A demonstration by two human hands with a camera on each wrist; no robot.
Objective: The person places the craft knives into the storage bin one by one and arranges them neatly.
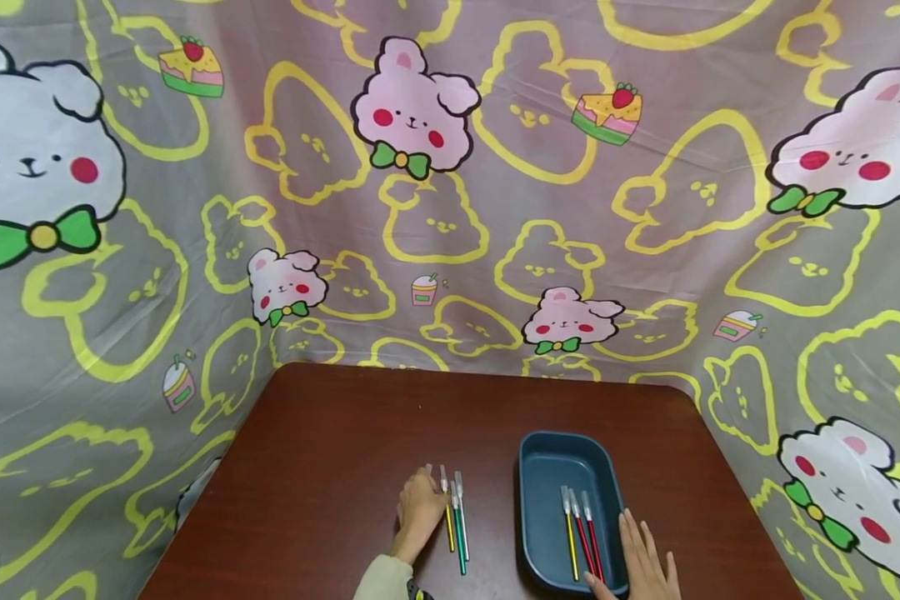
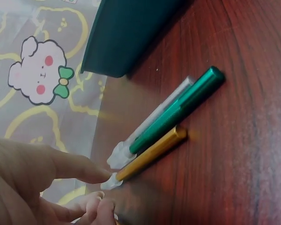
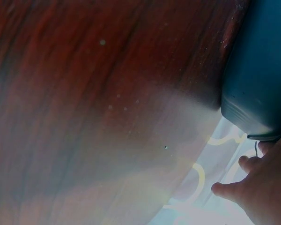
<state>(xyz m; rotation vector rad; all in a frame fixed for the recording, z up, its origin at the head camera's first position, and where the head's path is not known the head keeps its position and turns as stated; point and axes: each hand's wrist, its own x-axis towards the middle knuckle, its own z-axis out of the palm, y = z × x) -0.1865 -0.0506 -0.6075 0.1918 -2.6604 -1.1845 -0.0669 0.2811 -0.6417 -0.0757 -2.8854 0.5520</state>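
Observation:
Several capped craft knives lie on the table in the head view: a gold craft knife (image 1: 451, 529), a green craft knife (image 1: 461, 533) and a silver craft knife (image 1: 465, 525). My left hand (image 1: 420, 508) is just left of them. Its index finger reaches the gold one's clear cap in the left wrist view, while the other fingers curl round another capped craft knife, mostly hidden. A dark blue tray (image 1: 528, 517) holds one gold and two red craft knives (image 1: 591, 533). My right hand (image 1: 645, 558) rests at the tray's right side, fingers straight, thumb by the rim.
The brown tabletop (image 1: 345, 450) has rounded far corners. A patterned cloth (image 1: 450, 275) with rabbits and yellow outlines hangs around its back and sides.

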